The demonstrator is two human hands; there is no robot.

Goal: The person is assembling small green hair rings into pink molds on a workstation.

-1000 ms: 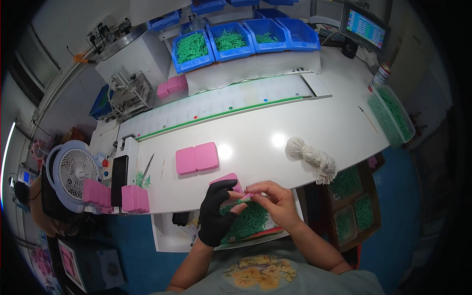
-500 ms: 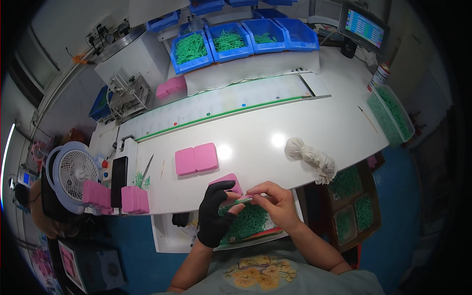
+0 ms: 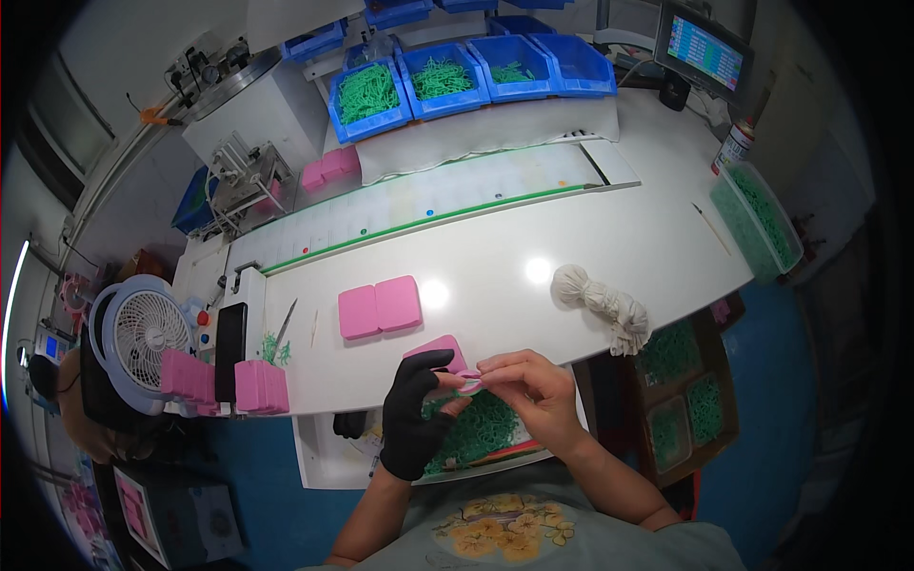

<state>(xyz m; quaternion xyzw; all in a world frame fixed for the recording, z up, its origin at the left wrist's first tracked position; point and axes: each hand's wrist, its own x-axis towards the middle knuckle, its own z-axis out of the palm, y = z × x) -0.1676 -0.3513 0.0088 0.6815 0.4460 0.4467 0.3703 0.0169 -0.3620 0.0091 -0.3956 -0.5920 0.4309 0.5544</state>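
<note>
Over the near edge of the table, both my hands meet around a small pink-and-pale-green piece [image 3: 469,383], too small to make out its kind. My left hand [image 3: 415,419], in a black glove with bare thumb and index tips, pinches its left side. My bare right hand [image 3: 535,395] grips it from the right with thumb and fingers closed. Just behind the hands lies a pink block [image 3: 440,352], partly covered by the glove. Below them an open drawer [image 3: 317,462] holds a heap of small green pieces [image 3: 481,428].
Two joined pink blocks [image 3: 379,307] lie ahead on the white table, with tweezers [image 3: 287,322] to their left and a bundled cloth [image 3: 605,309] to the right. Beyond runs a conveyor belt [image 3: 457,195]; blue bins [image 3: 443,86] stand behind it. A fan [image 3: 148,333] stands far left.
The small piece has turned between my fingers and shows more of its pink side. My right-hand fingers have shifted slightly. Small coloured dots on the conveyor have moved left.
</note>
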